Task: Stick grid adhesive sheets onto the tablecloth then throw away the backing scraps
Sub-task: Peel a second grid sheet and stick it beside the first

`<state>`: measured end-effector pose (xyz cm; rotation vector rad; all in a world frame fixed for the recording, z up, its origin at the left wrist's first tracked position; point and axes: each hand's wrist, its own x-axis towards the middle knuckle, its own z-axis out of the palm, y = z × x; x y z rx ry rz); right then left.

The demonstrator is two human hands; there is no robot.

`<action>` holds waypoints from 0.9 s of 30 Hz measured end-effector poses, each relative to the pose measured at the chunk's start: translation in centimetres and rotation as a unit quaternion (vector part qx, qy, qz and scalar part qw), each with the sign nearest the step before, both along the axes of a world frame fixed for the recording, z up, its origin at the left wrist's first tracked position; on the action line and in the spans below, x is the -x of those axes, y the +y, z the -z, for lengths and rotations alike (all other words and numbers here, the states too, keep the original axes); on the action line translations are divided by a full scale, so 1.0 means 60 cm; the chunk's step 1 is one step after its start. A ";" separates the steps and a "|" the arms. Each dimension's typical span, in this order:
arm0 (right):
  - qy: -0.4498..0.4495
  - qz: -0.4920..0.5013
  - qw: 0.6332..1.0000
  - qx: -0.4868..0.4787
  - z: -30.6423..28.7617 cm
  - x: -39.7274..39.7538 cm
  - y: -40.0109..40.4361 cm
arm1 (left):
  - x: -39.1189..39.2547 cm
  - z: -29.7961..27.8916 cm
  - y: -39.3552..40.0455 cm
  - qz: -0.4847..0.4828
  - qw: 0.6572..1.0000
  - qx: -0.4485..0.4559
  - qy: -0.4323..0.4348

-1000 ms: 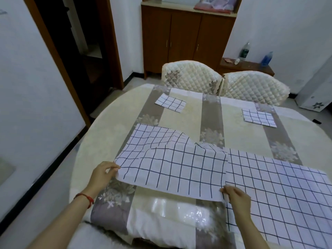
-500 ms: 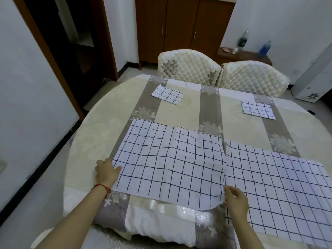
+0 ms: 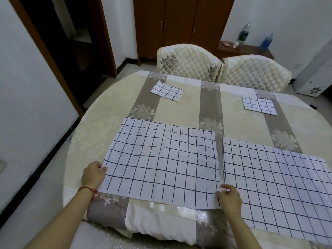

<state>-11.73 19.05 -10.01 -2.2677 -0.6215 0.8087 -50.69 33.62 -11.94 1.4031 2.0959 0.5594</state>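
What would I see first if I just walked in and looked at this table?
Two big white sheets with black grid lines at the near edge of the round table: the left grid sheet, held at its near corners by the left hand and right hand, and the right grid sheet beside it. Farther back lie two small grid pieces, with two quilted chairs behind.

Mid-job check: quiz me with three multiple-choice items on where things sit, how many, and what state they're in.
1. Where is the left hand?
A. at the left sheet's near-left corner
B. on a chair
C. at a bottle

2. How many grid pieces lie on the tablecloth?
A. two
B. four
C. six

3. How do the two large sheets sit?
A. stacked
B. rolled up
C. side by side with a narrow gap

Answers: 1 A, fingers grip that corner. 2 B, two large near, two small far. 3 C, tablecloth shows between them by the right hand.
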 end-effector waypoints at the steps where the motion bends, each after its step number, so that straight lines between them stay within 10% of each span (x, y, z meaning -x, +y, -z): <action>1: -0.005 -0.011 1.000 -0.003 0.000 0.003 -0.001 | 0.007 0.001 -0.001 -0.005 1.000 -0.002 0.006; 27: -0.094 -0.115 0.989 0.022 0.038 0.023 -0.038 | 0.029 0.011 -0.034 -0.030 0.999 -0.024 -0.003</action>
